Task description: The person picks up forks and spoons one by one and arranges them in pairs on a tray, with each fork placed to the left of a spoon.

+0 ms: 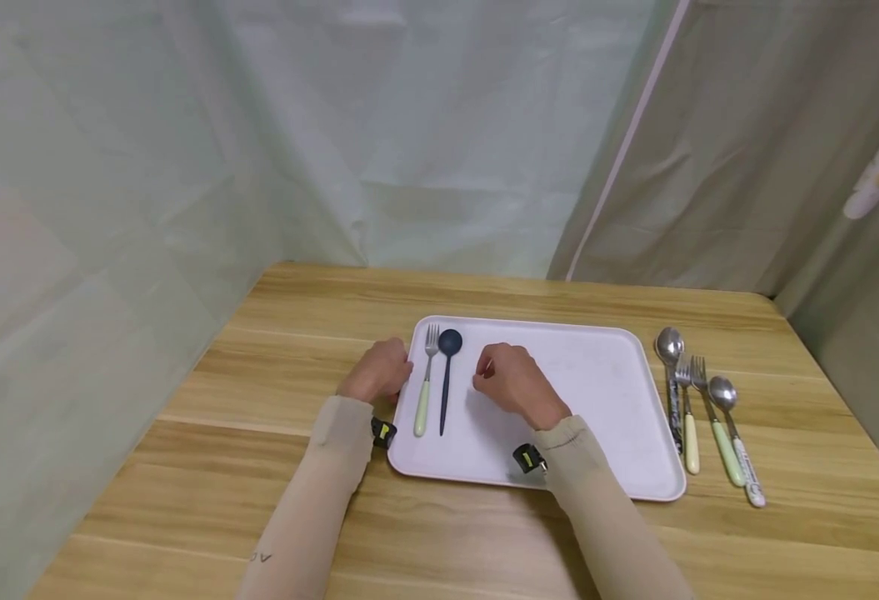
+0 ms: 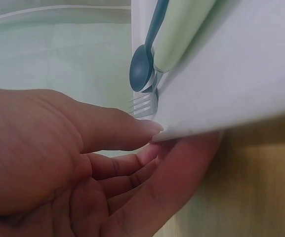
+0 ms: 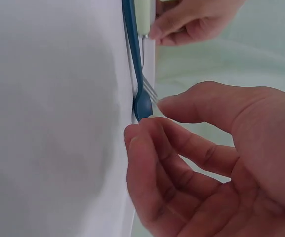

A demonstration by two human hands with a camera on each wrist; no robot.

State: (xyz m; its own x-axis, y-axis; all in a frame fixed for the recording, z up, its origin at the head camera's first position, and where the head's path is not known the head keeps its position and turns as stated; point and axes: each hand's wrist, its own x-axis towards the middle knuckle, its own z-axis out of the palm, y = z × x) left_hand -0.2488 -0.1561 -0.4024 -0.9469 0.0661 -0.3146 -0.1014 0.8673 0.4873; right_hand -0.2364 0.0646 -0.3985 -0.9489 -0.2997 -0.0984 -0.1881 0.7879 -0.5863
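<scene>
Between our left hand (image 1: 381, 371) and right hand (image 1: 514, 383), a fork (image 1: 424, 393) and dark spoon (image 1: 447, 373) lay on the white tray (image 1: 596, 367); our left pinched its edge, our right, loosely half-open above it, held nothing.

Soft, diffuse light of middling brightness fills the head view. A faint shadow lies on the tray (image 1: 596, 375) just below the right grip (image 1: 514, 382); a pale sheen marks the table (image 1: 446, 529) below both grips. The right wrist view shows a broad grey shadow beside that grip. Beyond the left grip (image 1: 382, 371), its wrist view blurs the table's grain.
</scene>
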